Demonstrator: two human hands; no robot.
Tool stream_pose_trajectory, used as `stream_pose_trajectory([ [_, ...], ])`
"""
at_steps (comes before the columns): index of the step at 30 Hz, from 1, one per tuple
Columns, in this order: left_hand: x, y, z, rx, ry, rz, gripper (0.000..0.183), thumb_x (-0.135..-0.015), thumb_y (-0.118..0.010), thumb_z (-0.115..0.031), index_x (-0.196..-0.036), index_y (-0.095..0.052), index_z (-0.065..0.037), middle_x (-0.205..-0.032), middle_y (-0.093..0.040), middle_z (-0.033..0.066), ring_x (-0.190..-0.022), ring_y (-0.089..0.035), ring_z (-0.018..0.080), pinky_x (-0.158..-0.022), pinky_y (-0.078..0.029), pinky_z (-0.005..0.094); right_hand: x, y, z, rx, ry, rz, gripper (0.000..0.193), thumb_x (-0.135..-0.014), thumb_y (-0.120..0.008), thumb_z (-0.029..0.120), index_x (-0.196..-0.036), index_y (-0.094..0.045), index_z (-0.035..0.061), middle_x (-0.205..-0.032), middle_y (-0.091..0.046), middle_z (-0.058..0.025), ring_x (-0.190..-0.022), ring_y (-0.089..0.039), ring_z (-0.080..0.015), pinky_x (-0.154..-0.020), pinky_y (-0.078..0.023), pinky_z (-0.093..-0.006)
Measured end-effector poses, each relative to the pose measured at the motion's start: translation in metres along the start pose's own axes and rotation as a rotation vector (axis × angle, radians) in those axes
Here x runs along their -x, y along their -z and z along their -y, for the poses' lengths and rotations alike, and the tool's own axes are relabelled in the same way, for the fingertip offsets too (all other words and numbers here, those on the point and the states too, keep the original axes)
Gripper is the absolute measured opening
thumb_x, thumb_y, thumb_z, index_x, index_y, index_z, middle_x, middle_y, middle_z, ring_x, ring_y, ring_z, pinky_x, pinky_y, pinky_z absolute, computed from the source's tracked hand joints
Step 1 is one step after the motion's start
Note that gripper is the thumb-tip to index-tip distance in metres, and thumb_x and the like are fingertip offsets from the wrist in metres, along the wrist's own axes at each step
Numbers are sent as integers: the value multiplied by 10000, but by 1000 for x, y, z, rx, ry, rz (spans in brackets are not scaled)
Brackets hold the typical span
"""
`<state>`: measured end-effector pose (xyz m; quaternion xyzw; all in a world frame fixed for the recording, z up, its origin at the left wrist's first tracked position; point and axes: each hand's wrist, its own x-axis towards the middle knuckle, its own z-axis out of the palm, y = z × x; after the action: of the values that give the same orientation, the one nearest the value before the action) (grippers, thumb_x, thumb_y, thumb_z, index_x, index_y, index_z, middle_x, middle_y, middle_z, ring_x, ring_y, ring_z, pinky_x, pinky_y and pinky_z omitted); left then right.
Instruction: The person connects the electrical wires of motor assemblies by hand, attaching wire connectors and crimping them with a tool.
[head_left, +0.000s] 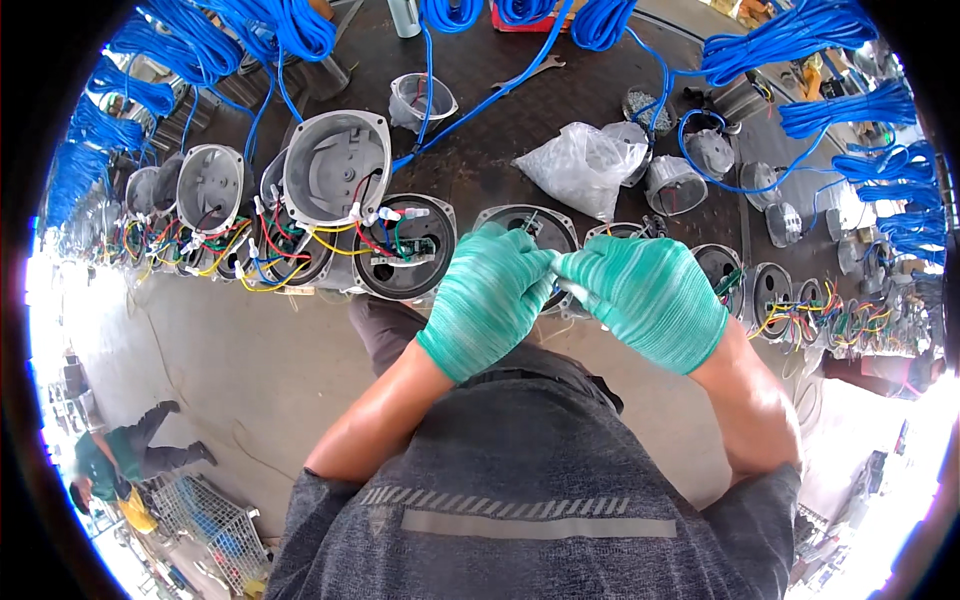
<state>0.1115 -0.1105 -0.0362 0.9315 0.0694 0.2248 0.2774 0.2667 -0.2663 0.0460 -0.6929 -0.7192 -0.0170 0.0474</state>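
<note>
My left hand (492,292) and my right hand (652,298), both in green-and-white knit gloves, meet fingertip to fingertip at the table's near edge. Their fingers are pinched around something small and whitish that I cannot make out. Behind and partly under them sits a round grey metal housing (505,215) with a dark inside. Just left of my left hand, another open housing (400,277) holds a small part with red, green and yellow wires and white connectors. Near my right hand's knuckles, a further housing (625,229) is mostly covered.
Rows of similar housings with wires line the near edge on both sides. A deep grey housing (337,172) stands left. A clear plastic bag (585,165), a wrench (530,74) and coiled blue cables (790,40) lie farther back. Behind at lower left, a person (125,450) is near a wire cart (212,530).
</note>
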Motion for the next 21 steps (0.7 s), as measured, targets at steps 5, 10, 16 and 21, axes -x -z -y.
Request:
stream_pose_trajectory([
  [5, 1, 2, -3, 5, 11, -16, 116, -860, -778, -73, -974, -772, -57, -881, -671, 119, -874, -632, 373, -789, -507, 488, -3, -13, -7, -205, -101, -69, 197, -944, -789, 224, -1091, -818, 97, -930, -749, -105, -816, -744, -311, -705, -597, -410],
  [10, 2, 4, -3, 18, -5, -5, 133, -873, -784, -79, -1001, -764, -53, -923, -681, 122, -898, -636, 373, -806, -510, 490, -3, -15, -8, -360, -240, 70, 191, -941, -799, 193, -1089, -813, 73, -930, -770, -162, -820, -738, -383, -719, -593, -454],
  [16, 5, 11, 0, 132, -36, 4, 169, -874, -801, -84, -1033, -756, -46, -978, -693, 141, -931, -638, 388, -844, -514, 498, -4, -14, -2, -454, -297, 109, 196, -945, -793, 200, -1081, -796, 58, -923, -761, -182, -819, -724, -421, -718, -585, -473],
  [21, 3, 24, 1, 186, -45, 120, 163, -891, -769, -192, -978, -769, -54, -943, -691, 128, -917, -650, 389, -821, -503, 521, 0, -22, 17, -545, -377, 62, 182, -948, -784, 186, -1047, -762, 36, -921, -748, -217, -827, -719, -436, -720, -582, -484],
])
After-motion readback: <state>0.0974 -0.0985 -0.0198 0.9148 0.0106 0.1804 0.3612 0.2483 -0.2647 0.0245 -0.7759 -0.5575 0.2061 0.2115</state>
